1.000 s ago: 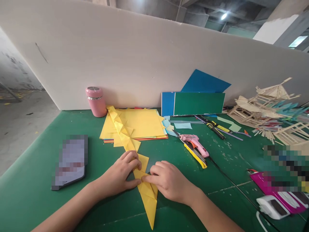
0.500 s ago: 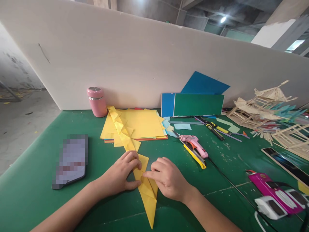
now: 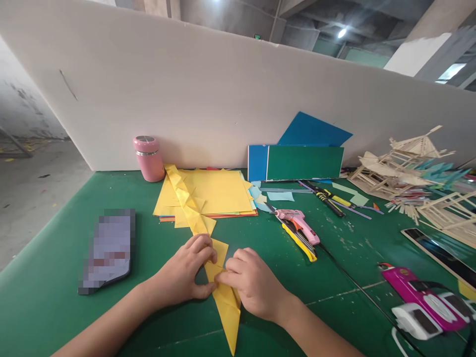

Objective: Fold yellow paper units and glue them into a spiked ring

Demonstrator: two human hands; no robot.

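Observation:
A long folded yellow paper strip (image 3: 225, 308) runs from the paper stack toward me, its pointed end near the bottom of the view. Along it are pleats and triangular flaps. My left hand (image 3: 188, 270) is closed on the strip's left edge, fingers curled over the top and thumb against the side. From the right, my right hand (image 3: 256, 285) presses its index finger on a fold close to the left thumb, with its other fingers curled in. What lies under the fingertips is hidden.
Behind lie stacked coloured papers (image 3: 223, 191) and a pink flask (image 3: 149, 158). On the left is a blurred phone-like object (image 3: 111, 253). To the right are a pink glue gun (image 3: 299, 223), a yellow cutter (image 3: 299, 243), a magenta power strip (image 3: 420, 297) and stick models (image 3: 394, 168).
My right hand has slid slightly left and down along the strip, its index fingertip now nearer the left thumb. My left hand keeps its hold.

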